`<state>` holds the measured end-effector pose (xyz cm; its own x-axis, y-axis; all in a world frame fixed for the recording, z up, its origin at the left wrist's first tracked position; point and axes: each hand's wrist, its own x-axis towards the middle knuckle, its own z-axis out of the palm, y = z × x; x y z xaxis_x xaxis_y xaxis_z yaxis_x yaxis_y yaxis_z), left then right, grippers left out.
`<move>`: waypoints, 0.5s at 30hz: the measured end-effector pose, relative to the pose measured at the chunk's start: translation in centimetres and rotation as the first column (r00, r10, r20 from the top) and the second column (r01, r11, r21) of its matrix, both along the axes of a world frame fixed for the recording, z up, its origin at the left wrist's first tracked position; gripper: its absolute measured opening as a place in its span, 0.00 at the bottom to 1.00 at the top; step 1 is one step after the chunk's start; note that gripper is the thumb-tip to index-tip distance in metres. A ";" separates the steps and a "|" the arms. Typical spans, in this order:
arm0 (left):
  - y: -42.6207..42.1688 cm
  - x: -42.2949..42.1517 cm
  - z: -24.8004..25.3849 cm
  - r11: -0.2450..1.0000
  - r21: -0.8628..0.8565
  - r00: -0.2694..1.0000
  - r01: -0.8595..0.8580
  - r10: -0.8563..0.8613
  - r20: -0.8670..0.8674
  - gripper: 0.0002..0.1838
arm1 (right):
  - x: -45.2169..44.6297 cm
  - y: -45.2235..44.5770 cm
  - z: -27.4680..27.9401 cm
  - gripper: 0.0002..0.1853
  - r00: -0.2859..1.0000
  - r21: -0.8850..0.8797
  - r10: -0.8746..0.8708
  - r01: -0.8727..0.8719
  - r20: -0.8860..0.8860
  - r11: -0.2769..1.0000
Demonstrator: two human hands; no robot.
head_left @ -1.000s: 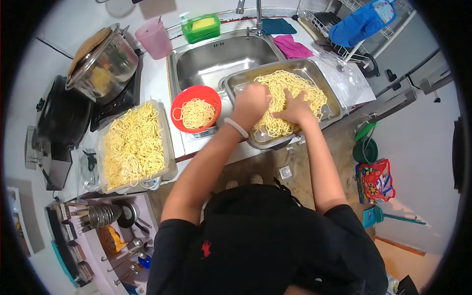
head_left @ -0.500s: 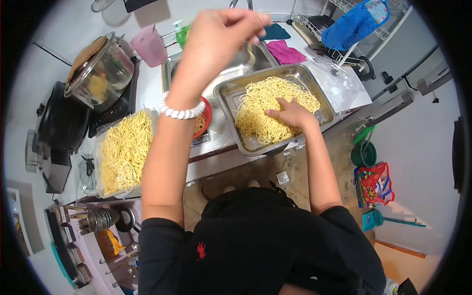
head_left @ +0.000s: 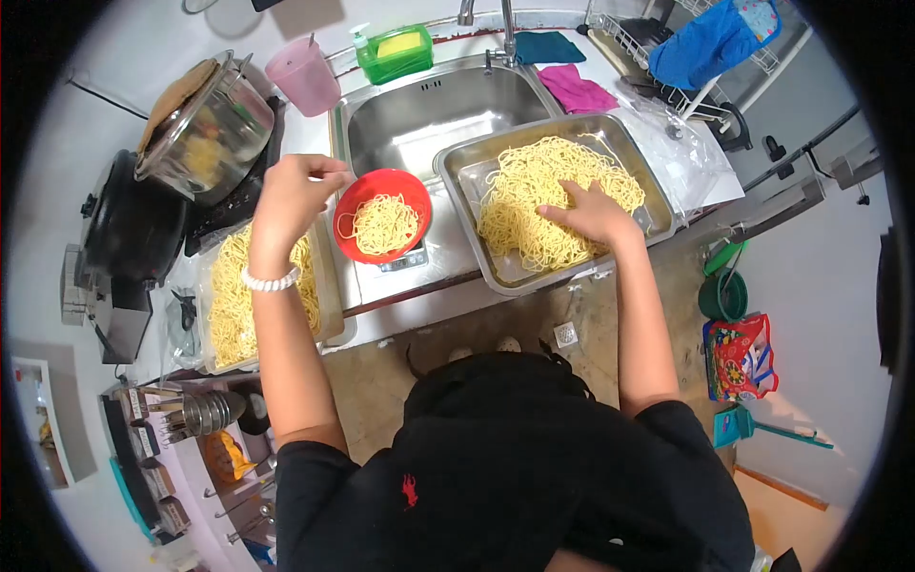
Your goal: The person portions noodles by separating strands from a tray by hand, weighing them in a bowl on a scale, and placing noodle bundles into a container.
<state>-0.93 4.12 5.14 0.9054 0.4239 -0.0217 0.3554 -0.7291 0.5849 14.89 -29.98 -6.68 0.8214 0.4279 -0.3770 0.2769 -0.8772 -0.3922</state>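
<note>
My left hand [head_left: 297,195], with a white coiled band at the wrist, is raised at the left rim of a red bowl [head_left: 416,198]. Its fingertips are pinched together; whatever they hold is too small to make out. Inside the bowl lies a small heap of noodles [head_left: 383,225], one strand looping near the rim. Under the bowl shows part of a digital scale [head_left: 412,259]. My right hand [head_left: 599,214] rests, thumb and fingers apart, on a large mound of yellow noodles [head_left: 519,205] in a steel tray [head_left: 461,172].
A plastic container of noodles [head_left: 229,305] sits left, partly behind my left forearm. Beyond are a steel sink [head_left: 381,133], a green soap holder [head_left: 396,67], a pink pitcher [head_left: 303,78], a steel pot [head_left: 214,133] and a magenta cloth [head_left: 577,90]. A dish rack [head_left: 705,95] stands right.
My left hand has come down and left from high over the sink to beside the red bowl, uncovering it. My right hand stays on the noodles. The whole view has shifted slightly.
</note>
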 end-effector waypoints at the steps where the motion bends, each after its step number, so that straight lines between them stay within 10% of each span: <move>1: 0.5 -0.5 0.1 0.999 -0.028 0.999 -0.032 0.032 -0.021 0.13 | -0.1 0.1 0.2 0.53 0.999 0.002 -0.038 0.038 -0.021 0.999; 15: 1.6 -3.1 -0.4 0.998 0.057 0.992 -0.032 0.025 0.123 0.14 | 0.8 1.0 0.6 0.52 0.999 -0.041 -0.023 0.022 -0.030 0.999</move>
<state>-4.08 5.77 4.78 0.8873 0.4469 0.1140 0.3052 -0.7542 0.5814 15.71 -28.98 -6.04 0.8186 0.3935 -0.4183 0.2458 -0.8983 -0.3641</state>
